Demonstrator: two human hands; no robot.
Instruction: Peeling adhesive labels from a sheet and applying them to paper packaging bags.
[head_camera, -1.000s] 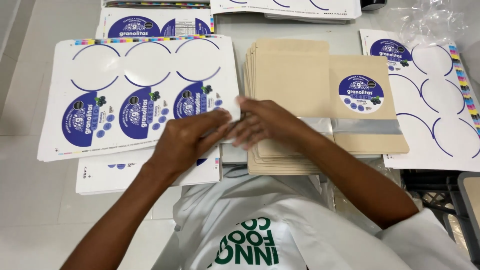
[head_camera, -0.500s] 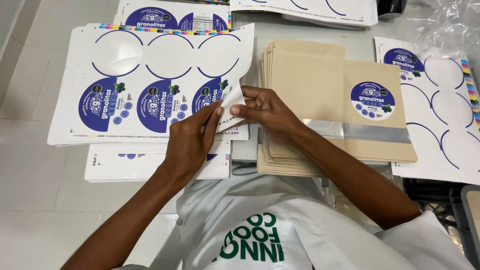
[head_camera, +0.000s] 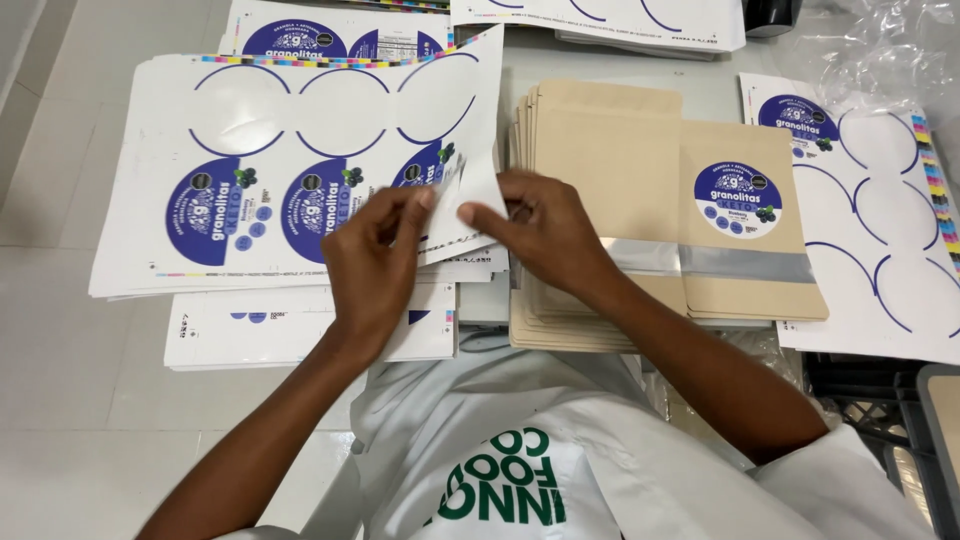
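A white sticker sheet (head_camera: 250, 190) with round blue labels lies on top of a pile at the left. My left hand (head_camera: 375, 260) and my right hand (head_camera: 535, 225) both pinch the sheet's lower right corner (head_camera: 470, 195), which is bent up off the pile by the third blue label. To the right lies a stack of tan paper pouches (head_camera: 600, 140). One pouch (head_camera: 745, 220) on that stack carries a round blue label and a clear window strip.
More sticker sheets lie at the back (head_camera: 600, 15), under the left pile (head_camera: 290, 325), and at the right (head_camera: 880, 210) with most circles peeled out. Crumpled clear plastic (head_camera: 890, 50) sits at the back right. A dark crate (head_camera: 890, 420) stands at the lower right.
Both hands have moved from the pouch stack's left edge onto the sticker sheet's corner and lifted it higher. The view has shifted so the sheets sit lower in the picture.
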